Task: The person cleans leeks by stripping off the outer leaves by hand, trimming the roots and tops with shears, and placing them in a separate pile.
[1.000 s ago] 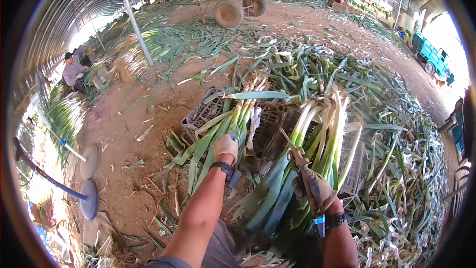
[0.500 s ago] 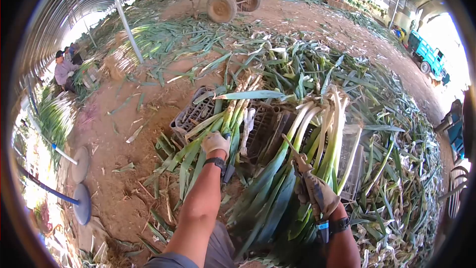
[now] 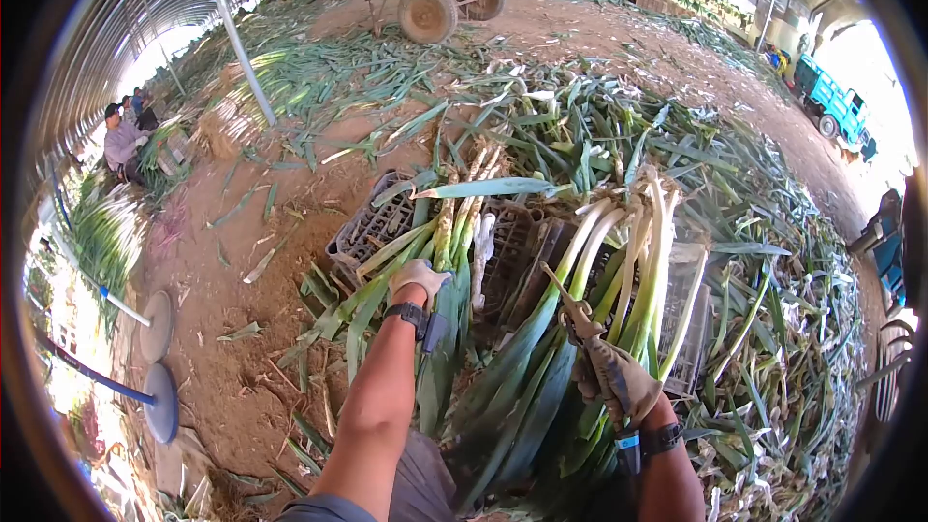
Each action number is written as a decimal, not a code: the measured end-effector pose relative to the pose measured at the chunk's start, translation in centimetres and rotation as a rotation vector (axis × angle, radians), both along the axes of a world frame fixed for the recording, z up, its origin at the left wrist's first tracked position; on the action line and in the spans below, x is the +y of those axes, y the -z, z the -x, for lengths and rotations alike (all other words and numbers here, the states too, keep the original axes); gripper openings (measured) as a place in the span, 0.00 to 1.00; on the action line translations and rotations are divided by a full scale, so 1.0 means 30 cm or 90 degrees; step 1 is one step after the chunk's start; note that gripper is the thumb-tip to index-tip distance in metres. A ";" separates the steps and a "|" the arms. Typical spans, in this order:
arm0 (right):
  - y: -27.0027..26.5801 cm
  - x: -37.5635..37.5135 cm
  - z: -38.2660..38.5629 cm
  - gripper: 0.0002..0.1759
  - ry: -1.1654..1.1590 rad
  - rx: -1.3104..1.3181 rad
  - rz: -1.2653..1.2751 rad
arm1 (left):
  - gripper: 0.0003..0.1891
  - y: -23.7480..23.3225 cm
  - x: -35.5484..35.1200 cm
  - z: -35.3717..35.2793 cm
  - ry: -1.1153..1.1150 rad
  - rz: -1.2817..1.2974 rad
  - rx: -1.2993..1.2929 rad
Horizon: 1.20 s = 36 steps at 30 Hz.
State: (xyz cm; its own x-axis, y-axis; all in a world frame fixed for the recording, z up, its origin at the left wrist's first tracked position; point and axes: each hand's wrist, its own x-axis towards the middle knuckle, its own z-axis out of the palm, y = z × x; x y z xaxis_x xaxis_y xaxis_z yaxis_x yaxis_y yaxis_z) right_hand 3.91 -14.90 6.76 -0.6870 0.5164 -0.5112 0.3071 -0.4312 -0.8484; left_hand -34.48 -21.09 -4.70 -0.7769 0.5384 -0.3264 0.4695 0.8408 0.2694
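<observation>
My left hand (image 3: 418,278), in a pale glove, is closed around the leaf end of leeks (image 3: 468,222) lying on a dark plastic crate (image 3: 362,232). Its fingers are partly hidden. In my gloved right hand (image 3: 619,377) is what looks like an air blow gun (image 3: 570,307), its thin nozzle pointing up and left. A blue fitting shows below that wrist. Directly beside the right hand, thick leeks (image 3: 657,271) rest with white root ends up and dark green leaves hanging toward me. One loose leaf (image 3: 488,188) lies across the left bunch.
Cut leaves (image 3: 793,329) are heaped along the right side. A metal pole (image 3: 237,34) and a two-wheeled cart (image 3: 427,14) stand farther off. One person (image 3: 124,140) sits at the left among leeks; others sit at the back. A blue vehicle (image 3: 833,101) is at far right.
My left hand has shifted slightly left, its wrist turned, and more green leaves show below it. My right hand and its tool have barely moved.
</observation>
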 end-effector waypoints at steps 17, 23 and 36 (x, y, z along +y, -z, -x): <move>-0.022 -0.096 0.020 0.35 -0.033 0.020 -0.079 | 0.38 -0.325 0.116 -0.323 0.231 -0.203 0.066; -0.019 -0.136 0.030 0.36 -0.061 -0.077 -0.137 | 0.49 -0.241 0.149 -0.376 0.299 -0.110 0.017; 0.037 -0.126 0.012 0.31 -0.043 -0.169 -0.403 | 0.44 -0.204 0.125 -0.445 0.271 -0.277 -0.220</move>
